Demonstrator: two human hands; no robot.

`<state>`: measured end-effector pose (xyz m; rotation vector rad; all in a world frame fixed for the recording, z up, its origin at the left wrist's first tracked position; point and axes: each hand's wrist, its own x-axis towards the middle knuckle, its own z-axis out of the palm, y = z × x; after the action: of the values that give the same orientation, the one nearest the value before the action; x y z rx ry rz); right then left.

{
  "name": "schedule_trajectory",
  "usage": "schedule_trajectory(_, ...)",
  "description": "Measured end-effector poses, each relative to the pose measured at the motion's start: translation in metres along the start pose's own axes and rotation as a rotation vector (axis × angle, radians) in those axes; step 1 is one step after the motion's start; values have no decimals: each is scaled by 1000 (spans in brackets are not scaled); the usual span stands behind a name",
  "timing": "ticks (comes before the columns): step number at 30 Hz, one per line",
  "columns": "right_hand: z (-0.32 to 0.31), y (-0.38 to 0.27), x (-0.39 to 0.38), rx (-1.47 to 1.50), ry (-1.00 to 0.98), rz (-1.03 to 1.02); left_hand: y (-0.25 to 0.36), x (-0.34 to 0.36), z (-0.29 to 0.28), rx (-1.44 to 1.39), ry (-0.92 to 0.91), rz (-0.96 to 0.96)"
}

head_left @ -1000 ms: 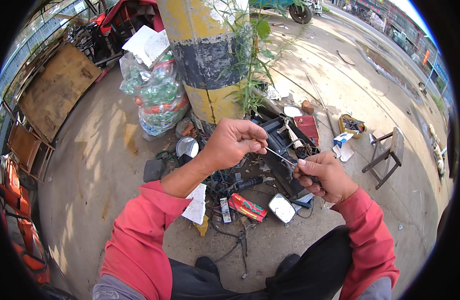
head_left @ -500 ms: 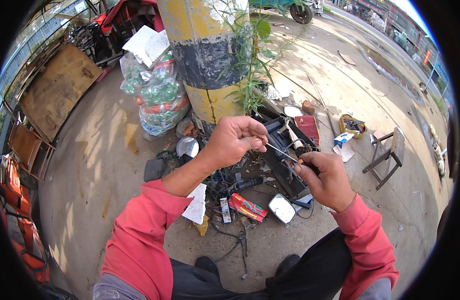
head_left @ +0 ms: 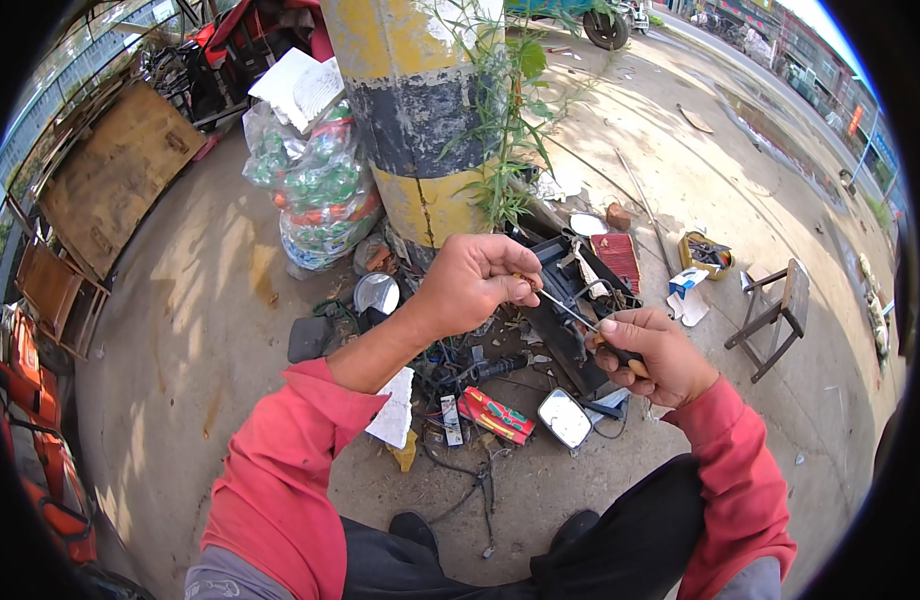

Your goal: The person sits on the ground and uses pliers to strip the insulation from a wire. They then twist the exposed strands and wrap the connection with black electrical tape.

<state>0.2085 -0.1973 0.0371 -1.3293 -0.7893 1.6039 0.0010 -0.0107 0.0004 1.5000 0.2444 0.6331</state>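
My right hand (head_left: 652, 358) is closed round the dark and yellow handle of a screwdriver (head_left: 570, 312), whose thin shaft slants up and left. At the shaft's tip, my left hand (head_left: 477, 285) pinches a small brownish piece (head_left: 525, 280), too small and covered by fingers to name. Both hands are in the air above scattered parts. Beneath them lie a black open case (head_left: 570, 345), a mirror (head_left: 565, 418), a red box (head_left: 496, 415) and tangled dark wires (head_left: 442, 365).
A yellow-and-black pillar (head_left: 420, 130) with a green plant (head_left: 510, 130) stands just ahead. Left of it sits a clear bag of bottles (head_left: 320, 190). At right are a small wooden stool (head_left: 778, 315) and a yellow container (head_left: 707, 254). A round mirror (head_left: 377, 293) lies near the pillar.
My right hand has turned about the screwdriver, palm and fingers rolling so that more of the handle shows. The left hand stays almost in place with its small piece.
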Motion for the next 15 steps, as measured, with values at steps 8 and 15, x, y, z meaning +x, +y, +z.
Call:
schedule_trajectory(8,10,17,2,-832,396,-714,1,2,0,-22,-11,33)
schedule_trajectory(15,7,8,-2,-596,163,-306,0,-1,0,37,-18,38)
